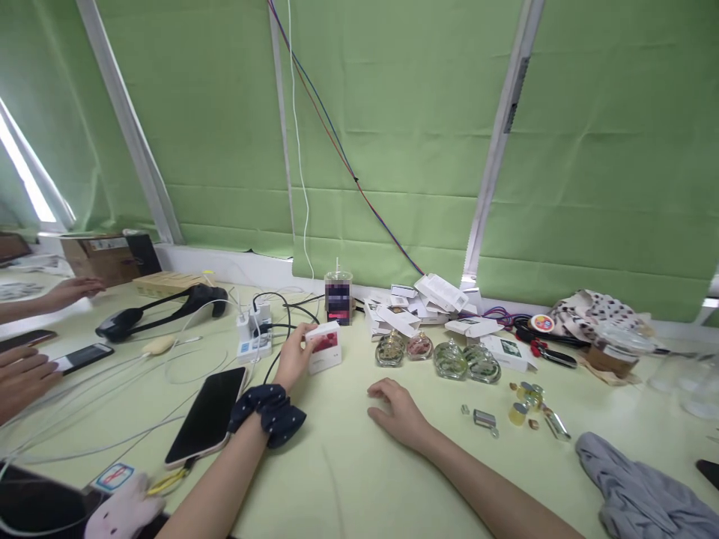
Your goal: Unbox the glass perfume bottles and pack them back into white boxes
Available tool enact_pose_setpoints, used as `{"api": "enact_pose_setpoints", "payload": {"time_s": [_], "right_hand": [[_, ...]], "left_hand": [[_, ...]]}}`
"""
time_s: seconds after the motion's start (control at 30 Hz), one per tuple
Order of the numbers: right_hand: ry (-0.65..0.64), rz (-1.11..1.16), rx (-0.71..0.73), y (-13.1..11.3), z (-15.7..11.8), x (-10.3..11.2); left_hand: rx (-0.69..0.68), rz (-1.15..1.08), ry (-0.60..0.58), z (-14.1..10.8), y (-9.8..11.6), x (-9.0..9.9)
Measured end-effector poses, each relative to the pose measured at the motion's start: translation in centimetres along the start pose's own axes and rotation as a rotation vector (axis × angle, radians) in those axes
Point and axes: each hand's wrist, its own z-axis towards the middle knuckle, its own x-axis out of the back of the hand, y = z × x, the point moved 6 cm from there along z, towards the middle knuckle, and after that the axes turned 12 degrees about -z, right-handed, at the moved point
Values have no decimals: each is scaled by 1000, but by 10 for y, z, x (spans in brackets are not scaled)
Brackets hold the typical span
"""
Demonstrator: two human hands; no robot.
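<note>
Standing small and upright at the left hand [296, 355], a white box [326, 359] with a red picture is gripped at its upper left side, fingers behind and thumb in front. Farther left, a co-worker's two hands [76, 292] [25, 378] are near a slim phone [87, 358] and a glossy black frame [180, 307]; thin white cables loop toward a blocky power strip [255, 344]. A flat, dark-screened phone [207, 410] lies beside the left forearm, which wears a soft, gathered scrunchie [269, 412] (dark, with pale dots).

The right hand [400, 412] holds nothing — it rests palm down on the smooth, pale tabletop [303, 486], fingers loosely curved. Beyond it, four rounded glass bottles [389, 350] [419, 346] [450, 361] [481, 364] are already outside any packaging, two greenish, one pinkish, one amber-tinted. Behind them is a jumbled heap of thin white card boxes [416, 299], angular and tipped at odd slants. Only one box is in hand; whether it is full or empty cannot be told, so how much remains to be handled is unclear.

Farther right lie a ribbed metal cylinder [484, 418] and squat, yellowish cap-like pieces [517, 413] — separate from the bottles — then a rumpled grey cloth [645, 486].
</note>
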Motion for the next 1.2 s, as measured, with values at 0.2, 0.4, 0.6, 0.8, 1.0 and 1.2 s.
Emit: {"api": "enact_pose_setpoints", "payload": {"time_s": [0.2, 0.4, 0.6, 0.8, 1.0, 1.2], "right_hand": [[17, -40, 56, -2, 0, 0], [16, -39, 84, -2, 0, -1], [22, -50, 98, -1, 1, -1], [32, -63, 115, 1, 1, -2], [32, -81, 121, 1, 3, 1], [26, -69, 146, 2, 5, 6]], "left_hand": [[-44, 51, 211, 15, -26, 7], [-96, -28, 123, 5, -42, 1], [-56, -55, 74, 13, -54, 9], [-23, -33, 118, 13, -59, 11], [-91, 48, 158, 11, -51, 11], [-166, 61, 160, 8, -39, 8]]}}
